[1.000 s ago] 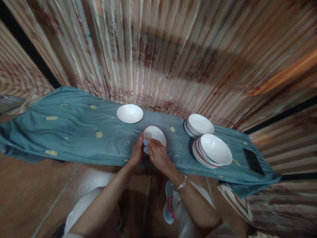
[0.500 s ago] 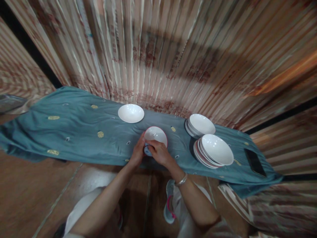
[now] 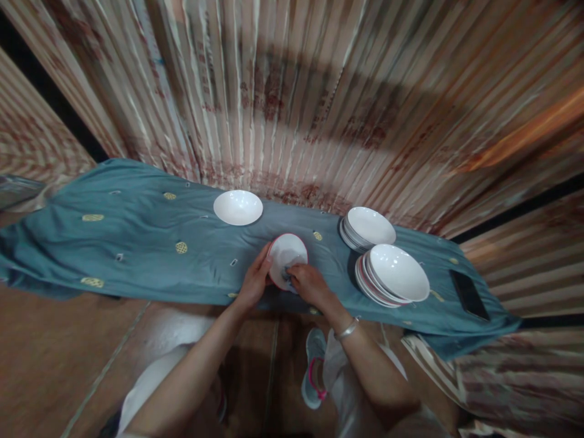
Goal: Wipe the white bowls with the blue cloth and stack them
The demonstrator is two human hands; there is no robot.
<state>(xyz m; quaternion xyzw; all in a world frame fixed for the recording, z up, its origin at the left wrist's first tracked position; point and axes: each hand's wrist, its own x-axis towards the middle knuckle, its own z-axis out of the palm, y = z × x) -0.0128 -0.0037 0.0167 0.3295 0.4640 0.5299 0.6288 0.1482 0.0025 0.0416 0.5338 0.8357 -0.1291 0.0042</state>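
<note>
Item: one small white glossy bowl with thin red rim (image 3: 283, 248), over the near middle of a teal fabric tablecloth with yellow motifs (image 3: 150, 243), hollow facing up. My left hand (image 3: 256, 281): gripping the bowl's left edge. My right hand (image 3: 311, 285): closed on a bunched blue-grey cloth (image 3: 287, 275), mostly hidden, against the bowl's near inside. Change: this hand has crossed from the left rim to the near right; the rubbing, I judge, now bears on the interior. Also: one shallow white round dish (image 3: 238, 207), beyond, left; two stacks of white dishes (image 3: 398, 272), right.
</note>
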